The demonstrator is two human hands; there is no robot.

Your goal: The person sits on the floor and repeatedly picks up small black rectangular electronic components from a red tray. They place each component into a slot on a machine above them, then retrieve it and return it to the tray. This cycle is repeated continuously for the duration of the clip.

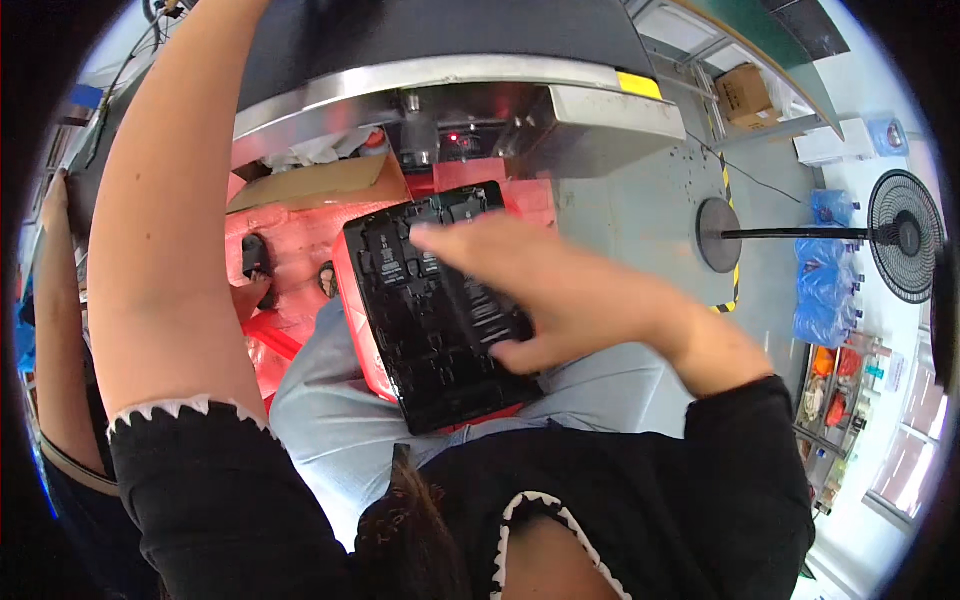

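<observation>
In the head view, the right hand (570, 290), blurred, reaches over a stack of black blocks (400, 275), its thumb and fingers apart around one black block (478, 312); I cannot tell whether it grips. The blocks lie on a red container (364, 330) at the person's lap, in front of the bench (450, 35). The left arm (165, 230) runs up out of the top edge, so the left hand cannot be seen. An open cardboard box (310, 187) sits below the bench edge. A black fan (905, 235) stands at the right, and another person's arm (60, 330) shows far left.
</observation>
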